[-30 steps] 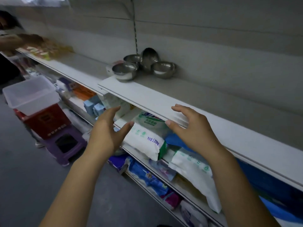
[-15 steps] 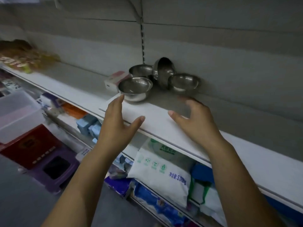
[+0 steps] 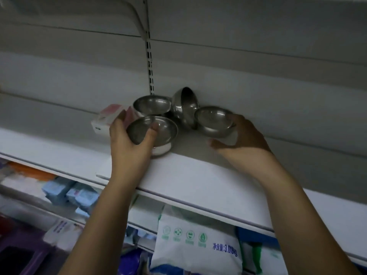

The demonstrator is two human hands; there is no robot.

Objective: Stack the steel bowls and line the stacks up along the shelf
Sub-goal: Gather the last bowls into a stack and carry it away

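On the white shelf (image 3: 198, 179), close to the back wall, work the cluster one piece at a time. Start from the left hand (image 3: 129, 147), clamped on the front bowl (image 3: 164, 131) with thumb hooked over the rim and fingers curled round the far side, just beside the pink box (image 3: 107, 118). Check the right hand (image 3: 246, 139), cupping the right bowl (image 3: 213, 120): fingers wrapped behind it, thumb spread below and seemingly not yet touching. Close that thumb before lifting. Raise one bowl straight up, clear of the tipped bowl (image 3: 184, 104) standing on edge between the two, to avoid knocking it over. Lower it level into the other until seated without wobble. Then right the tipped bowl, and add the back bowl (image 3: 152, 105). Finish by sliding the stack into line along the shelf.
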